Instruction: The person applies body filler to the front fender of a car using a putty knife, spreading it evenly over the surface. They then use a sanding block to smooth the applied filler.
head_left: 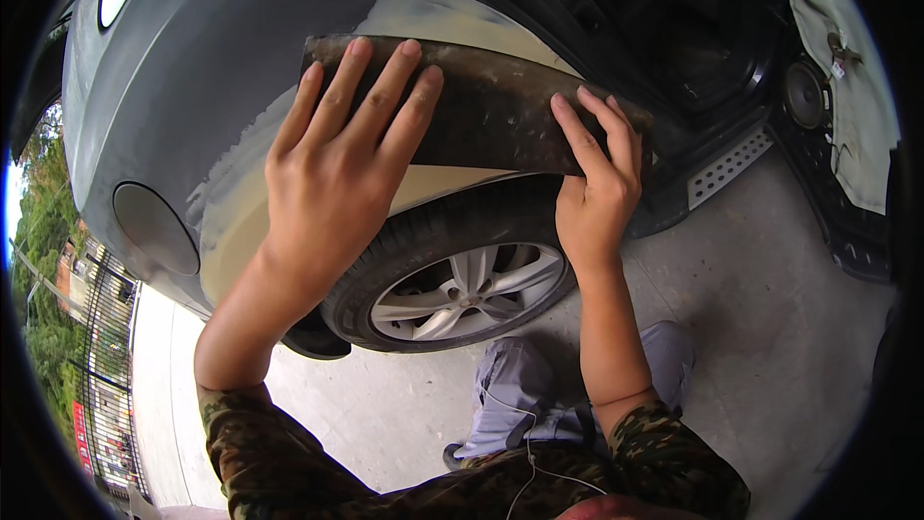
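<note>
A wide, dark, smudged filler spreader [500,116] lies across the car's rear quarter panel, above the wheel arch, bending with the curve. My left hand [332,154] grips its left part, four fingers spread over the face and the thumb hidden. At the right end my right hand [602,149] holds it, fingers bent over the face near the door opening; that thumb is hidden too. Pale yellow filler [443,14] shows above the spreader, and more lies below it along the arch. Around the filler the panel [241,48] is dull grey and looks sanded.
The rear wheel [462,294] stands just below my hands. To the left is a round fuel flap [156,228]. An open door [837,116] with a speaker stands at the right, beside a perforated sill plate [730,169]. A thin white cable [529,443] hangs over my front.
</note>
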Demonstrator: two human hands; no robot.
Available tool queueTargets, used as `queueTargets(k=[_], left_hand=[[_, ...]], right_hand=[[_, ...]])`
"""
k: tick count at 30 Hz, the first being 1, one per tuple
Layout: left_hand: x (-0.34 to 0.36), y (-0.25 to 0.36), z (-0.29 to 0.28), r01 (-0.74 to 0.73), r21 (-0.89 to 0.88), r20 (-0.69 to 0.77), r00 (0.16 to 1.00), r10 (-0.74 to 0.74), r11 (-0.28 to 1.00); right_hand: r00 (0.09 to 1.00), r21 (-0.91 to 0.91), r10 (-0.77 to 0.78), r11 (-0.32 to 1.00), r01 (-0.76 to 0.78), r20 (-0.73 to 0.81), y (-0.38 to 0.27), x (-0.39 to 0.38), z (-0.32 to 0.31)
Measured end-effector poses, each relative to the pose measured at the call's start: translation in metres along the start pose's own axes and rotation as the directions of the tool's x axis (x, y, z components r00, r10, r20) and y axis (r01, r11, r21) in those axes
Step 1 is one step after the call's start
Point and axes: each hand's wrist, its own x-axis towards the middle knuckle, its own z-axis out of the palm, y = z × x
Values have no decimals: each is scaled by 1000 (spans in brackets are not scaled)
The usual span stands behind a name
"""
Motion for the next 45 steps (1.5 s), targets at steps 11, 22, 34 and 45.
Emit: queueTargets(k=[11, 22, 34, 45], left_hand=[[-29, 19, -6, 90, 37, 87, 992, -93, 995], [-64, 44, -6, 141, 62, 137, 979, -148, 988], [-109, 73, -10, 171, 3, 257, 952, -166, 985], [-38, 21, -63, -14, -52, 240, 970, 26, 999]], right_hand=[[998, -22, -61, 998, 61, 33, 6, -14, 7], [993, -41, -108, 993, 109, 39, 14, -39, 16], [980, -45, -164, 984, 170, 114, 25, -70, 14], [997, -192, -24, 981, 37, 72, -15, -44, -31]])
